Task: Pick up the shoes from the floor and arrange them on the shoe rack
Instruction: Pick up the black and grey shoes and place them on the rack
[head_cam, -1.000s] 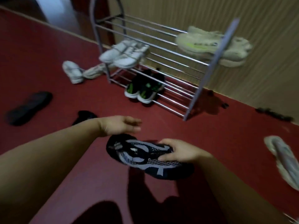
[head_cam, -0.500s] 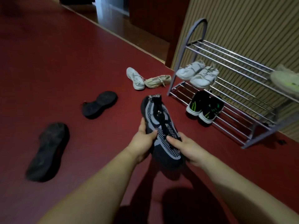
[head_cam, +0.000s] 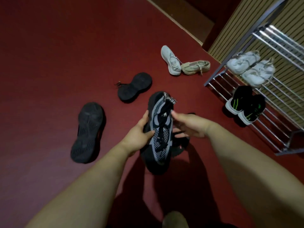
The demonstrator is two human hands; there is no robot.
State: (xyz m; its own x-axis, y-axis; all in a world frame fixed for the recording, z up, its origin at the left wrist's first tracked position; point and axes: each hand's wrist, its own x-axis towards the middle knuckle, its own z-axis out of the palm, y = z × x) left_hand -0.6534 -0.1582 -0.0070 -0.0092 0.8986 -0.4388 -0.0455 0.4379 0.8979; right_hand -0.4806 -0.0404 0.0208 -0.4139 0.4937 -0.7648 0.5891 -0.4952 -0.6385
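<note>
Black shoe — left hand grips, right hand perhaps.

The shoe rack runs off the top and right edges. The left hand's fingers vanish beneath the black-and-grey sneaker. A dark shape under the right hand is mostly covered, and whether that hand grips it cannot be told. Lettering on the heel tab is too blurred to read. A pale rounded object is cut by the bottom edge.

Home hallway: shoe rack by ribbed wall, shoes strewn on red floor.
</note>
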